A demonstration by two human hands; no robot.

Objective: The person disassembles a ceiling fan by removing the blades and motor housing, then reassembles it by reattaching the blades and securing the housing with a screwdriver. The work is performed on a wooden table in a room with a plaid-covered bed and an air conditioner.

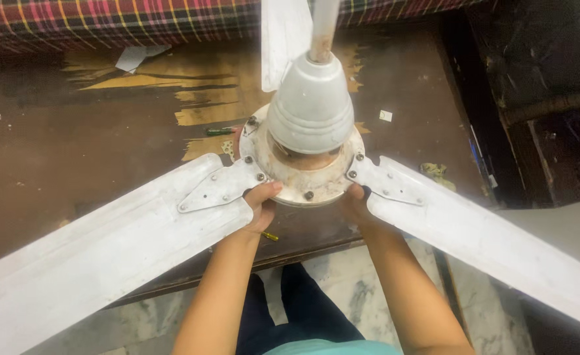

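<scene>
A white ceiling fan stands upright over a worn brown wooden table (73, 151). Its rusty round motor body (303, 174) carries a white cone cover (310, 105) and a downrod going up out of view. Three white blades are bolted on: one to the lower left (99, 256), one to the lower right (487, 236), one behind (283, 33). My left hand (260, 207) grips the motor's lower left rim beside the left blade's bracket. My right hand (356, 200) holds the lower right rim by the right bracket.
A green-handled screwdriver (221, 131) lies on the table behind the fan. A yellow tool tip (269, 236) shows under my left wrist. A plaid cloth (106, 23) runs along the table's far side. A marble floor (349, 289) and my dark trousers lie below.
</scene>
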